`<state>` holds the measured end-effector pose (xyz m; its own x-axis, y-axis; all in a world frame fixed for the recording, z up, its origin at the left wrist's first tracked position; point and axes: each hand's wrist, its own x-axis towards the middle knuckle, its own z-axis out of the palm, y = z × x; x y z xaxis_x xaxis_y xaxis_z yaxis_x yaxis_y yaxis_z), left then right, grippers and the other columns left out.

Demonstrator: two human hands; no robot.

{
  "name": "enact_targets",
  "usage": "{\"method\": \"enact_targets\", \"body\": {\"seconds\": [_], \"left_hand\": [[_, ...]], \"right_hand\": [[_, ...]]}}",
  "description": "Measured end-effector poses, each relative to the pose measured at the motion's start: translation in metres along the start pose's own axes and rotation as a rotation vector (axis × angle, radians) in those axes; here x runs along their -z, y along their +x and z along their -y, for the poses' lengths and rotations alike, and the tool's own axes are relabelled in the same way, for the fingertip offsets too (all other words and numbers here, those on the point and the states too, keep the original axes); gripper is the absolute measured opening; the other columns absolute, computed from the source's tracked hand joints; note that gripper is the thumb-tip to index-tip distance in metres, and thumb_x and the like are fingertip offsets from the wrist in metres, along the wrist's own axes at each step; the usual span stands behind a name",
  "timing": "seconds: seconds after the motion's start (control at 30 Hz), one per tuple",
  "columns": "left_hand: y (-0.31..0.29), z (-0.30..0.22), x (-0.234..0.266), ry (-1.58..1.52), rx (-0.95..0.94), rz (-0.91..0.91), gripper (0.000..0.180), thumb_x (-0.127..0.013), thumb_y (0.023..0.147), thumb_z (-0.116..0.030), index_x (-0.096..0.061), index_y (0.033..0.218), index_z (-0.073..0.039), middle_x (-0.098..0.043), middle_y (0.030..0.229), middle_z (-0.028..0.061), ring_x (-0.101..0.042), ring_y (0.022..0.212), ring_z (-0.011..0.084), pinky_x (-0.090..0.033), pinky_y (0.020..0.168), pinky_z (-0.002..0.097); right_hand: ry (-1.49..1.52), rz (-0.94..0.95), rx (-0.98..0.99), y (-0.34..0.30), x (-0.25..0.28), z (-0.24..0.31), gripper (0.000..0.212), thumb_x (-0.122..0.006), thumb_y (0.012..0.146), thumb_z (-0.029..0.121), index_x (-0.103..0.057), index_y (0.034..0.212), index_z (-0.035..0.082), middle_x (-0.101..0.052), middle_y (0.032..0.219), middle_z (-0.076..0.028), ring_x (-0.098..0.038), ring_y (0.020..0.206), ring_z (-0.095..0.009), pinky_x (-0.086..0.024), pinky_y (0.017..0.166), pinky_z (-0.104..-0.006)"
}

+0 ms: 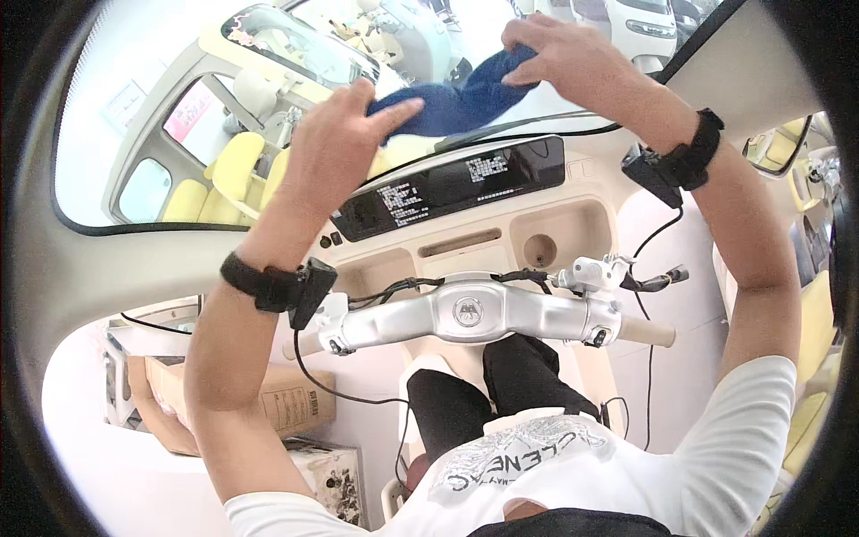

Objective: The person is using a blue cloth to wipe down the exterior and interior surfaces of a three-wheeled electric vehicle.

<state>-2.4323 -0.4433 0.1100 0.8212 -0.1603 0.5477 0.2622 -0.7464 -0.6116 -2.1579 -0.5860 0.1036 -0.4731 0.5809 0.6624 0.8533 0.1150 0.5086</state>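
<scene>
A blue cloth (452, 106) is stretched and twisted between my two raised hands, in front of the windshield and above the dashboard display. My left hand (344, 134) grips its left end, thumb lying along the fabric. At the upper right end, my right hand (564, 63) pinches the cloth between thumb and fingers. Both arms reach up and forward, and each wrist wears a black strap with a small black device and a cable. Under the cloth runs a long dark display (447, 186) with lit panels.
Silver handlebars (470, 311) with beige grips span the space before my knees. The cream dashboard has a round-bottomed recess (540, 251). Past the windshield stand other small vehicles, one with yellow seats (237, 166). A cardboard box (300, 398) sits outside at the lower left.
</scene>
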Motion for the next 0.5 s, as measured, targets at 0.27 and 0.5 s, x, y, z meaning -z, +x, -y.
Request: {"method": "enact_targets", "body": {"seconds": [0.27, 0.5], "left_hand": [[0.026, 0.088, 0.05, 0.356, 0.005, -0.476, 0.069, -0.072, 0.078, -0.006, -0.058, 0.131, -0.048, -0.057, 0.117, 0.0003, -0.055, 0.098, 0.0169, -0.053, 0.079, 0.0297], [0.014, 0.062, -0.003, 0.461, -0.223, -0.294, 0.065, -0.067, 0.086, -0.011, -0.05, 0.137, -0.048, -0.049, 0.112, -0.0056, -0.05, 0.083, 0.0101, -0.051, 0.073, 0.025]], "right_hand": [[-0.418, -0.595, 0.026, 0.026, 0.072, -0.034, 0.02, -0.075, 0.08, 0.026, -0.072, 0.099, 0.023, -0.062, 0.092, 0.005, -0.055, 0.081, -0.013, -0.049, 0.066, -0.0276], [-0.365, -0.328, 0.147, -0.012, 0.023, -0.03, 0.025, -0.068, 0.082, 0.021, -0.07, 0.106, 0.021, -0.059, 0.096, 0.0, -0.054, 0.084, -0.021, -0.048, 0.072, -0.033]]}}
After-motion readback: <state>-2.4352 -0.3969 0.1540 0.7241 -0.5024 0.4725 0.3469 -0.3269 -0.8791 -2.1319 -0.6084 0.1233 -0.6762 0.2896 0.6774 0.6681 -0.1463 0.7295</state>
